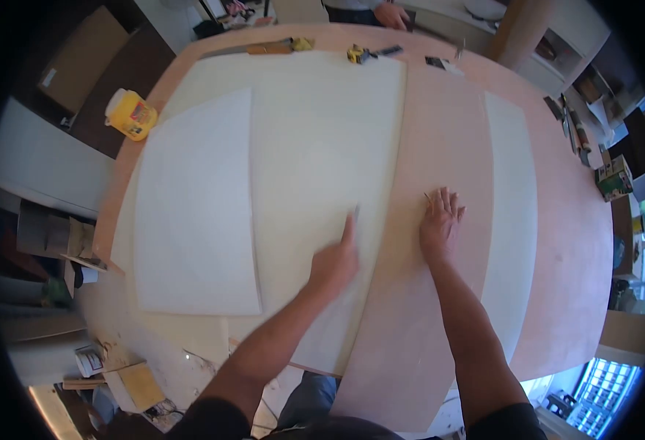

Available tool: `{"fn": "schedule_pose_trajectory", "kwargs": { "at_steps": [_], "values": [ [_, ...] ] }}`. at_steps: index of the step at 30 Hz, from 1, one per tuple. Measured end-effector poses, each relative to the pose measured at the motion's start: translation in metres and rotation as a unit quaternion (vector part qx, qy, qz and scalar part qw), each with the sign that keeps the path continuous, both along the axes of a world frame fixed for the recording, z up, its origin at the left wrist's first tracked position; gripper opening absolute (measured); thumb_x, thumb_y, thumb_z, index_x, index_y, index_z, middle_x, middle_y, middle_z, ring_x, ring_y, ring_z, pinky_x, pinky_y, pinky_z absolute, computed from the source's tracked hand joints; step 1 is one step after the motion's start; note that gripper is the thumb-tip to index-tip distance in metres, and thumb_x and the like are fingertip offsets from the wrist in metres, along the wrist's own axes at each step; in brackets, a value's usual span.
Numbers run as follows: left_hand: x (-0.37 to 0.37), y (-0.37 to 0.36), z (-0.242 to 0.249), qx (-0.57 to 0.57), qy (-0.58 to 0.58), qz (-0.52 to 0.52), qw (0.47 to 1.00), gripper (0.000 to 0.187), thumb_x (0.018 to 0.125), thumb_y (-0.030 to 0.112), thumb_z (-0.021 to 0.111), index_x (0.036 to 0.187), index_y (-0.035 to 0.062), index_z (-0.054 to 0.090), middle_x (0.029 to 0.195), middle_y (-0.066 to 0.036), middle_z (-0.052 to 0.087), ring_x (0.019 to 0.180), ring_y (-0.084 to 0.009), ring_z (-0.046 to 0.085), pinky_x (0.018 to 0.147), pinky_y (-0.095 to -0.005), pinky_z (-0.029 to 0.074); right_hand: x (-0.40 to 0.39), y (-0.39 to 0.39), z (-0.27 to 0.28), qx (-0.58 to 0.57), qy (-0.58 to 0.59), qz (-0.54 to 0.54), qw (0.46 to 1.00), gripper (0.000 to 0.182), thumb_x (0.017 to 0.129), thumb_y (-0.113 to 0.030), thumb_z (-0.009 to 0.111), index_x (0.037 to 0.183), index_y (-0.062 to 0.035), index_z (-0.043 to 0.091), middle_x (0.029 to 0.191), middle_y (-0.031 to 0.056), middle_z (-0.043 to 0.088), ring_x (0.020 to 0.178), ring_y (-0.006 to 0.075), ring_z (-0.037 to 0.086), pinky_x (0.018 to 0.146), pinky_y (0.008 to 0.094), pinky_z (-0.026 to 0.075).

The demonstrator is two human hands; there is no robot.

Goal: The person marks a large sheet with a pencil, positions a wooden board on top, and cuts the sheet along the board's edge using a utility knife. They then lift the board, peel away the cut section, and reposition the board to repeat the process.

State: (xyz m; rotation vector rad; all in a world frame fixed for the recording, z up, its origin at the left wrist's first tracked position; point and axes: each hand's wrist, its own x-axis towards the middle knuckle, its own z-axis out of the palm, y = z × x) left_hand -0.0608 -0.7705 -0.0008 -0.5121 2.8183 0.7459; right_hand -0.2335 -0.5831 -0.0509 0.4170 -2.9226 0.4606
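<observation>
My left hand (335, 262) is over the pale cream sheet (322, 147), blurred by motion. Its index finger points forward and the other fingers are curled. A small grey streak shows by the fingertip; I cannot make out whether it is a shadow or an object. On the long pinkish-brown board (410, 323) to the right rests my right hand (442, 226), fingers stretched forward and close together. A thin pencil-like stick (428, 197) pokes out at its thumb side and seems to be held there. The board lies lengthwise beside the cream sheet.
A smaller white sheet (194, 213) lies at left, near a yellow tub (130, 115). A handsaw (264, 48) and a yellow-black tape measure (357, 53) lie along the table's far edge. Tools (576, 130) and a green box (614, 178) sit at right. Another person's hand (392, 15) shows beyond.
</observation>
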Motion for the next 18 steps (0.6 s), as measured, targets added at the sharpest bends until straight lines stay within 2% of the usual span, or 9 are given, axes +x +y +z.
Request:
{"fn": "schedule_pose_trajectory", "kwargs": {
  "at_steps": [2,5,6,8,12,15,17,18],
  "values": [
    [-0.087,-0.014,-0.002,-0.017,0.013,-0.012,1.0,0.074,0.09,0.017,0.052,0.156,0.0026,0.022,0.071,-0.021,0.066,0.062,-0.0385,0.065,0.059,-0.0522,0.051,-0.003,-0.002,-0.006,0.004,0.011,-0.002,1.0,0.042,0.103,-0.021,0.046,0.139,-0.0031,0.055,0.154,0.014,0.044,0.149,0.0353,0.029,0.123,0.0548,0.015],
    [-0.213,-0.03,-0.007,-0.01,0.062,-0.025,0.998,0.064,0.092,0.018,0.043,0.152,-0.0017,0.03,0.098,-0.027,0.07,0.089,-0.0411,0.07,0.08,-0.0529,0.054,-0.007,-0.001,-0.007,-0.009,0.007,-0.004,1.0,0.041,0.102,-0.021,0.049,0.138,-0.003,0.056,0.154,0.0144,0.045,0.148,0.0363,0.031,0.122,0.0555,0.017],
    [-0.255,-0.036,-0.009,-0.017,0.043,-0.031,0.998,0.061,0.095,0.019,0.041,0.151,-0.0016,0.033,0.108,-0.027,0.069,0.1,-0.0394,0.069,0.087,-0.051,0.053,-0.009,0.0,-0.006,-0.005,0.011,-0.001,1.0,0.041,0.101,-0.021,0.05,0.137,-0.0031,0.057,0.153,0.0146,0.046,0.147,0.037,0.032,0.122,0.0561,0.018],
    [-0.33,-0.047,-0.016,-0.027,0.067,-0.033,0.997,0.059,0.095,0.02,0.043,0.15,-0.0002,0.036,0.119,-0.024,0.067,0.112,-0.0362,0.066,0.094,-0.0483,0.052,-0.007,-0.001,-0.006,-0.002,0.015,0.001,1.0,0.041,0.099,-0.02,0.053,0.137,-0.0031,0.057,0.152,0.0151,0.047,0.146,0.0384,0.034,0.121,0.0574,0.019],
    [-0.445,-0.063,-0.029,-0.055,0.106,-0.008,0.993,0.053,0.092,0.025,0.052,0.14,0.0035,0.049,0.128,-0.016,0.066,0.12,-0.0306,0.063,0.096,-0.0441,0.052,-0.011,-0.001,-0.004,0.003,0.016,0.0,1.0,0.042,0.096,-0.016,0.057,0.137,-0.0033,0.057,0.151,0.0165,0.048,0.144,0.0408,0.037,0.12,0.0599,0.02],
    [-0.531,-0.098,-0.067,-0.094,0.106,-0.074,0.987,0.049,0.09,0.026,0.054,0.134,0.0055,0.055,0.128,-0.016,0.066,0.119,-0.0312,0.064,0.095,-0.0433,0.052,-0.008,0.0,-0.005,-0.006,0.005,0.003,1.0,0.043,0.095,-0.014,0.058,0.136,-0.0024,0.057,0.151,0.0173,0.048,0.145,0.0416,0.036,0.12,0.0613,0.019],
    [-0.547,-0.098,-0.073,-0.087,0.103,-0.076,0.988,0.05,0.088,0.027,0.054,0.133,0.0045,0.057,0.128,-0.018,0.065,0.117,-0.0322,0.065,0.095,-0.0427,0.052,-0.009,0.0,0.001,-0.016,-0.002,0.003,1.0,0.044,0.094,-0.014,0.059,0.137,-0.002,0.057,0.151,0.0174,0.048,0.145,0.0415,0.035,0.12,0.0618,0.019],
    [-0.538,-0.094,-0.053,-0.068,0.1,-0.054,0.991,0.051,0.088,0.027,0.054,0.133,0.0028,0.057,0.129,-0.02,0.064,0.116,-0.033,0.065,0.095,-0.0424,0.051,-0.01,0.0,0.0,-0.018,-0.006,0.002,1.0,0.044,0.094,-0.014,0.06,0.137,-0.0019,0.056,0.151,0.0175,0.048,0.145,0.0419,0.035,0.119,0.0622,0.018]
  ]
}}
